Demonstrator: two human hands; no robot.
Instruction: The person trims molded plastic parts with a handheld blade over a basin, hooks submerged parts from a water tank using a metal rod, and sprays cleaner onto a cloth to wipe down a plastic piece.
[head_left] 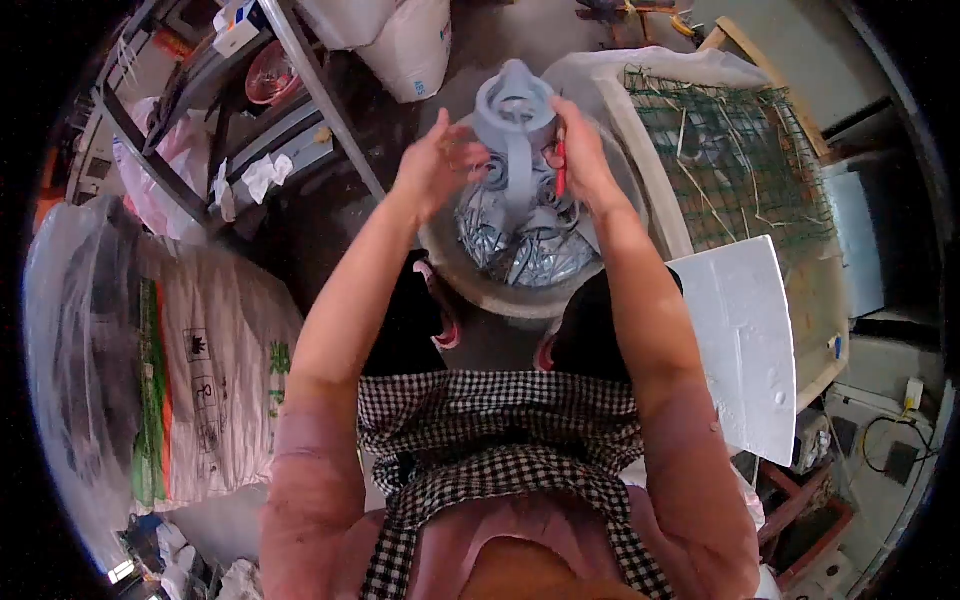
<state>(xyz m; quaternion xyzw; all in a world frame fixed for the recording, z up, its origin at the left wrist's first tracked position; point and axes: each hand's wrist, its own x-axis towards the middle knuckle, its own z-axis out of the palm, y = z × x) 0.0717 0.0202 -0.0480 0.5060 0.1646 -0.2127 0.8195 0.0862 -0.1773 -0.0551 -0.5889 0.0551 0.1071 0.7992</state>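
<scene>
A grey plastic jug (515, 107) with a spout and a long handle hangs over a round tub (495, 297). My right hand (583, 150) is at the jug's right side, closed around a slim red-handled tool (560, 170), with the thumb against the jug's edge. The tool's working end cannot be made out. My left hand (440, 165) is just left of the jug, fingers apart and slightly blurred; whether they touch it is unclear. Below, several grey plastic pieces (530, 255) fill the tub, some curled or ring-shaped.
To the right stands a wooden-framed bin covered with green wire mesh (700, 160), with a white foam board (735, 345) leaning near it. On the left are a large woven sack (220, 370) and a metal rack (320, 95). A white sack (410, 55) stands behind the tub.
</scene>
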